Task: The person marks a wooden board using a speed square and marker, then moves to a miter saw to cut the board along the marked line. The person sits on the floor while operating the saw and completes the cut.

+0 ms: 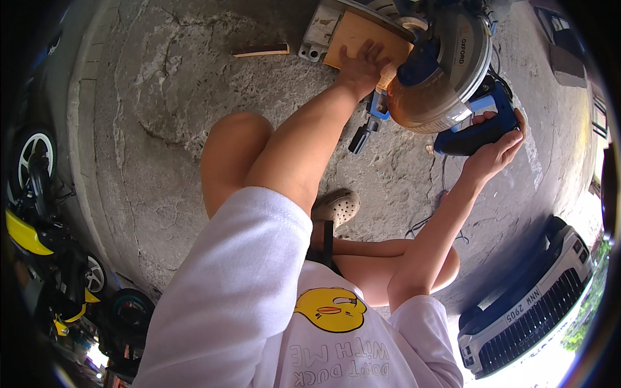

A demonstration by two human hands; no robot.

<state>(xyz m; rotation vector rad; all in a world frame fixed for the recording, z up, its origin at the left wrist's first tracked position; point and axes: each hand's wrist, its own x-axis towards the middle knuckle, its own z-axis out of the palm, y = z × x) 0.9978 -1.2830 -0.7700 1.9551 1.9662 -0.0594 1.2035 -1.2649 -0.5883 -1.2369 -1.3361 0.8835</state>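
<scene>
Fingers spread, my left hand [363, 66] lies flat on a light brown wooden board [351, 31]. The board rests on the grey metal base [319, 32] of a miter saw [464, 48]. My right hand [497, 150] is wrapped round the saw's dark blue handle [477, 137], with fingertips showing through the grip opening. Between the hands sits the saw's orange see-through blade guard [420, 103], close to the board's right side. The blade edge is hidden behind it. A blue clamp with a black knob [363, 136] sticks out from the base.
A narrow wood offcut [261, 50] lies on the rough concrete floor [162, 168] left of the saw. A thin dark cord [420, 225] runs beneath my right arm. My shoe [339, 205] is below the clamp. Motorcycles [39, 174] stand left; a parked vehicle [530, 304] is lower right.
</scene>
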